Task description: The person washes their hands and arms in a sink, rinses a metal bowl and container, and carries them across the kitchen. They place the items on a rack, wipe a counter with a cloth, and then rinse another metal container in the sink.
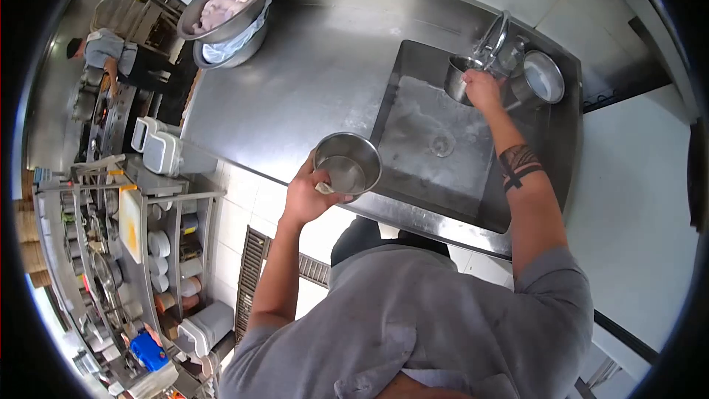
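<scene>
Stainless steel makes up the broad surface (303, 66) in front of me, with a rectangular sink basin (443, 148) sunk into its right half. Off to the left, a metal rack (162, 199) carries stacked dishes, and beyond it a co-worker (111, 52) is at a cooking line.

At the far left corner of the surface, a metal bowl (247, 29) heaped with raw poultry (229, 0) rests on a lower bowl (247, 55), with light-blue plastic (230, 46) between them.

My left hand (306, 191) has its grip closed around the wider steel pot (353, 149), thumb at the rim, holding it by the front edge of the surface, just left of the basin, mouth tipped towards my view. My right hand (484, 90) reaches over the basin, its grip closed on the smaller steel pot (458, 85), right by the curved faucet (502, 29); whether water is running, I cannot tell. A third pot (526, 91) sits to the right of the faucet, something whitish inside, near a clear bottle (511, 55).
</scene>
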Motion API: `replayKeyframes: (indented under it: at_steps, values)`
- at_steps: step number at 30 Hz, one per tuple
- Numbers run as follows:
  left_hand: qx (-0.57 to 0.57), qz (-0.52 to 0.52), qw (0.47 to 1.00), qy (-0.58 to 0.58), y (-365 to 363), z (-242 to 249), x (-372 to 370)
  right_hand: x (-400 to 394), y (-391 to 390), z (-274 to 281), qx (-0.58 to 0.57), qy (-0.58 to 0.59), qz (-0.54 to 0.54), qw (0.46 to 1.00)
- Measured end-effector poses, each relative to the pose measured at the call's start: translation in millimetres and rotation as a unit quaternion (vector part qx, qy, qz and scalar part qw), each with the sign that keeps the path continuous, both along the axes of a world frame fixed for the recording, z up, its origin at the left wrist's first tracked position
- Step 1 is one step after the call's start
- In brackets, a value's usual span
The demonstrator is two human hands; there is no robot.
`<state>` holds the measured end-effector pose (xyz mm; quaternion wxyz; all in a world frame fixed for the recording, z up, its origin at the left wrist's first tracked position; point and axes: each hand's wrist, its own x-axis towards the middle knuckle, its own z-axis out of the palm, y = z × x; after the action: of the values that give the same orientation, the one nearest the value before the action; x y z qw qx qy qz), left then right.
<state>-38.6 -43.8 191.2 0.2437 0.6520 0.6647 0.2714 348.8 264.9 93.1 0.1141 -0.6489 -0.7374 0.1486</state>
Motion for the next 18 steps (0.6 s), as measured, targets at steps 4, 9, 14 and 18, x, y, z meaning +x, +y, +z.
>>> replayKeyframes:
  at_steps: [4,9,14,18]
  values:
    - [0.006,0.07,0.997,-0.022,-51.2,-9.7,10.1,-18.8,-26.6,-33.7,0.151,0.118,0.065,0.979]
    - [-0.008,0.145,0.989,-0.021,-88.0,-2.1,25.2,-87.6,-43.7,14.5,0.171,0.264,0.201,0.928]
    - [-0.013,0.161,0.987,-0.017,-86.6,14.6,35.6,-130.8,43.1,-32.0,-0.202,0.57,0.051,0.795]
    - [0.007,0.165,0.986,-0.028,-82.6,16.0,44.1,-99.2,84.3,6.2,-0.185,0.609,-0.145,0.758]
